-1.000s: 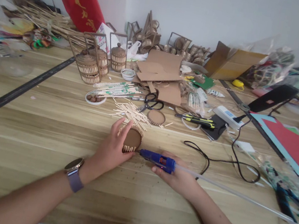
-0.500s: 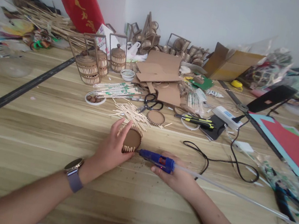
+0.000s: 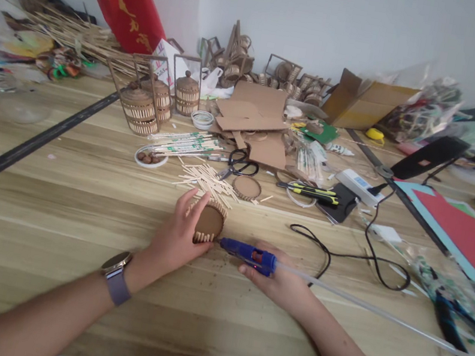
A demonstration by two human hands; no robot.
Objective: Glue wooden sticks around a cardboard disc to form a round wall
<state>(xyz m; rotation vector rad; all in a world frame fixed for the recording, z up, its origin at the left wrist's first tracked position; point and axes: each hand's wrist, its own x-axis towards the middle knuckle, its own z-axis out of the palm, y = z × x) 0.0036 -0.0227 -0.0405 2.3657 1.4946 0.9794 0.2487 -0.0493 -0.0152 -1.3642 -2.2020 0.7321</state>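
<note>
My left hand [image 3: 179, 226] grips the left side of a small round cardboard base [image 3: 210, 223], its fingers over the far rim and its thumb near the front. Short wooden sticks stand around that base's edge. My right hand [image 3: 273, 269] is wrapped around a blue hot glue gun [image 3: 247, 255], with a long clear glue stick [image 3: 361, 308] trailing from its back. The gun's nozzle points left and is at the base's right front edge; whether it touches cannot be made out. Behind the base lies a loose pile of short wooden sticks [image 3: 206, 180].
A second round cardboard base [image 3: 246, 188], black scissors [image 3: 239, 165] and a yellow-black cutter [image 3: 312, 192] lie beyond my hands. Finished small baskets [image 3: 139, 110] stand at the back left. A black cable [image 3: 343, 255] loops on the right near a power strip [image 3: 360, 186].
Almost nothing differs. Both hands, the round base and the glue gun keep their places, apart from a very slight shift of the gun and the view.
</note>
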